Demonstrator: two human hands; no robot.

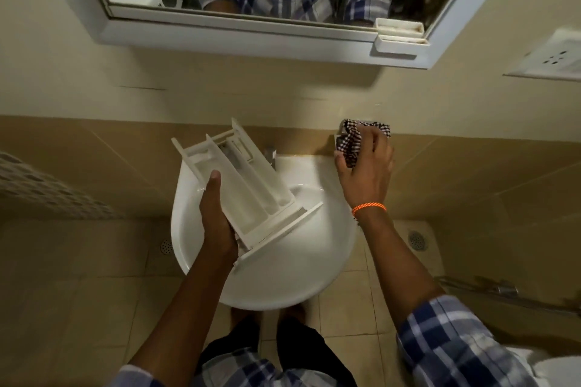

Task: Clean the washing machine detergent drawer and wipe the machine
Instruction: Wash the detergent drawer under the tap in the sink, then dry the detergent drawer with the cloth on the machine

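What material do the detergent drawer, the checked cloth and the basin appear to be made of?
Detergent drawer: likely moulded plastic, matte white, with thin rigid dividers.
Checked cloth: woven fabric, apparently cotton; it crumples softly under the right hand.
Basin: probably glazed ceramic, glossy white with highlights.

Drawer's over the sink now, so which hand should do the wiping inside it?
Right, probably. The right hand already grips the checked cloth up by the wall, beside the sink. The left hand holds the drawer tilted over the basin, so it cannot let go.
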